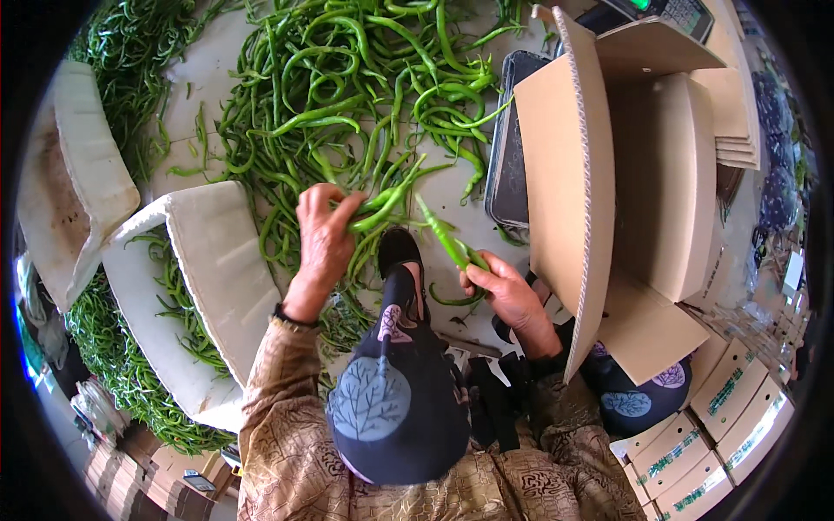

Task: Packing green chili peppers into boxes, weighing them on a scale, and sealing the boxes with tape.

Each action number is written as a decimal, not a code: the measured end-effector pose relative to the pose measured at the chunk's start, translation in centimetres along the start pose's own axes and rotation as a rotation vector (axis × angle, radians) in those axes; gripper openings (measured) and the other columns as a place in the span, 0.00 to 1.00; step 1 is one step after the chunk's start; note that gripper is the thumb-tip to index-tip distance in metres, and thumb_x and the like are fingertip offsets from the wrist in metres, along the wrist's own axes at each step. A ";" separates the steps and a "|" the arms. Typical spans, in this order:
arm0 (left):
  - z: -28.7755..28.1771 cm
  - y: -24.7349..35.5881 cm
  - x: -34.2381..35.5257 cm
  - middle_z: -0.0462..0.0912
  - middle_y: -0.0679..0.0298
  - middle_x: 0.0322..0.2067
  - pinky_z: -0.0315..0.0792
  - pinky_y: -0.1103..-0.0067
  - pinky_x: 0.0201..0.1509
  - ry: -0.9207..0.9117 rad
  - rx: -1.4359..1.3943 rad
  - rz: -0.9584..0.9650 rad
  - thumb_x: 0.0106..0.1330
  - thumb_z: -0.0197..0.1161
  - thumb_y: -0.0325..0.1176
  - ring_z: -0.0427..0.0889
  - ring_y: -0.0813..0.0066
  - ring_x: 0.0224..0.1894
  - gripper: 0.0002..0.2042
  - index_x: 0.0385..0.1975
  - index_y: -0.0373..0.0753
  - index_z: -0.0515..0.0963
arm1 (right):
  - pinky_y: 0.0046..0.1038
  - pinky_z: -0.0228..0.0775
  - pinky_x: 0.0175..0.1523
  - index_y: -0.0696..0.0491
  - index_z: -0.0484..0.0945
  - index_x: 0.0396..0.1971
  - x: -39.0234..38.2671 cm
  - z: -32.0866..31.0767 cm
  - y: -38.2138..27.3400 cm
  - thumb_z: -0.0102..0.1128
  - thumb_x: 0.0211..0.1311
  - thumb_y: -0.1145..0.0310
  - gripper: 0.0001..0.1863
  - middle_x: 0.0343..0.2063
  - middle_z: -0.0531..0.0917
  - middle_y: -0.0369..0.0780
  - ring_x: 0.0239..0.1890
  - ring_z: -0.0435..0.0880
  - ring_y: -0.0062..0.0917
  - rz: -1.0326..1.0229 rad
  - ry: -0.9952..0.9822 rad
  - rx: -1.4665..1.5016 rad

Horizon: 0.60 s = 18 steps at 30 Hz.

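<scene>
My left hand [325, 227] is closed on a few long green peppers [382, 201] over a large spread pile of similar peppers [313, 78] on the tiled floor. Lower and to the right, my right hand [493, 285] grips green peppers [443, 233] pointing up and left. My dark-clothed knee [391, 408] is below and between my hands, with a black shoe beyond it. Just right of my right hand stands an open cardboard box [565, 174].
White foam boxes [213, 260] lie at left among more pepper heaps [122, 365]. A dark flat platform [504, 148] sits beside the cardboard box, with a display device [669, 17] behind. Flat cardboard [730, 139] and stacked cartons [721, 399] are at right.
</scene>
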<state>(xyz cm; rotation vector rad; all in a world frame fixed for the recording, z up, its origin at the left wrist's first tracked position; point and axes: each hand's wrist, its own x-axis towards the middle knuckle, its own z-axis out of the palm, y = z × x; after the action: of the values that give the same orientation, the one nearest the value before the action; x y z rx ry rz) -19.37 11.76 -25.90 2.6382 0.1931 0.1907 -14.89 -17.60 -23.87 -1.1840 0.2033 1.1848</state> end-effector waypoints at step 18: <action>-26.0 13.3 3.2 0.79 0.60 0.35 0.78 0.73 0.45 -0.121 -1.512 -0.215 0.67 0.58 0.30 0.79 0.74 0.36 0.21 0.58 0.31 0.67 | 0.26 0.68 0.45 0.59 0.68 0.49 -19.4 11.3 -7.8 0.52 0.61 0.75 0.16 0.37 0.78 0.44 0.35 0.75 0.23 -0.480 0.167 0.164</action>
<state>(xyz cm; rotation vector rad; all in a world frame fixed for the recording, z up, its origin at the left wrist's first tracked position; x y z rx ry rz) -19.29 12.58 3.51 1.1115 0.1765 0.0466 -22.02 -19.57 -1.27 -1.1074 0.1284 0.6382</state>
